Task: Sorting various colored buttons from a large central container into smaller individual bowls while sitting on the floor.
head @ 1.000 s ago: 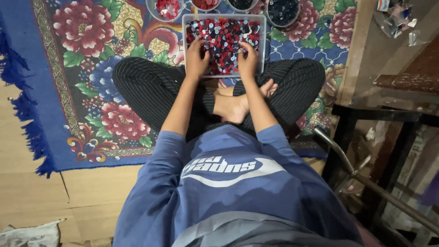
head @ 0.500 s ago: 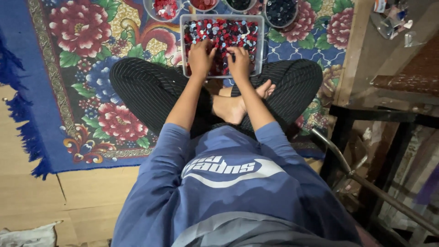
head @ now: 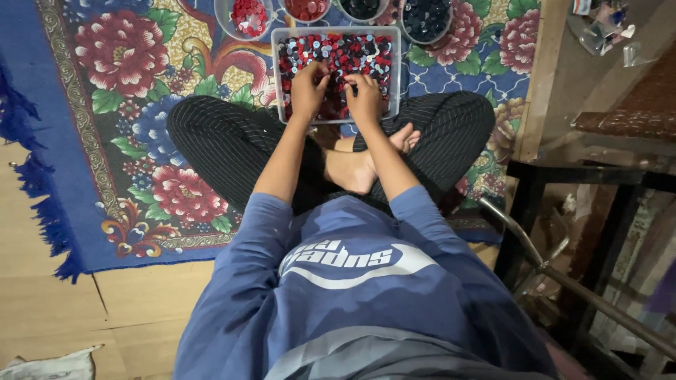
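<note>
I see both hands down in the clear tray [head: 276, 77] of mixed buttons [head: 352, 53] straight ahead of the crossed legs, left hand [head: 308, 90] and right hand [head: 365, 98] side by side, fingers curled into the pile, grip unclear.

Soft, even light on the rug [head: 120, 105]; right side dim and shadowed; edges slightly bowed.
</note>
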